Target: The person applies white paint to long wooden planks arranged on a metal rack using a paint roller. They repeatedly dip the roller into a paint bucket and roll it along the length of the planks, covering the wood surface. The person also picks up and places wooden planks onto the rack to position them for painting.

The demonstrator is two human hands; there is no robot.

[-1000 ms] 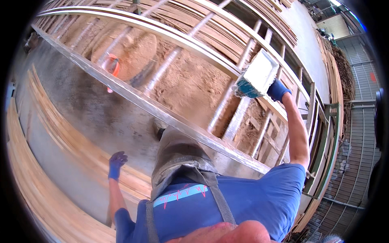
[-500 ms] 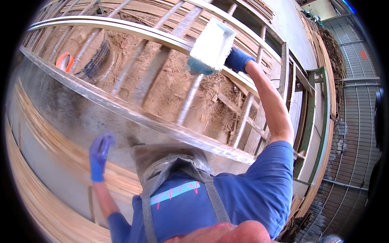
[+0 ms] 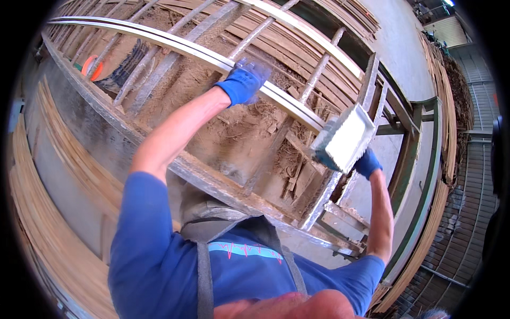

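My right hand [image 3: 367, 164], in a blue glove, grips a white, paint-coated rectangular box [image 3: 348, 138] with teal sides by its right end. The box is at the near right end of a pale grooved wooden strip [image 3: 291, 101] lying across the metal rack. My left hand [image 3: 245, 81], also gloved in blue, is over the same strip further to the left. Its fingers are smeared by motion, so whether they close on the strip does not show.
The rack's metal rungs [image 3: 316, 74] span a floor strewn with shavings [image 3: 234, 133]. A second white strip [image 3: 313, 32] lies farther back. An orange ring [image 3: 91, 69] is at far left. Stacked timber strips [image 3: 48, 212] lie left of me, and a green metal frame [image 3: 425, 175] stands right.
My left hand has come up from the lower left to the wooden strip. My right hand has carried the paint-coated box right and nearer, to the strip's end.
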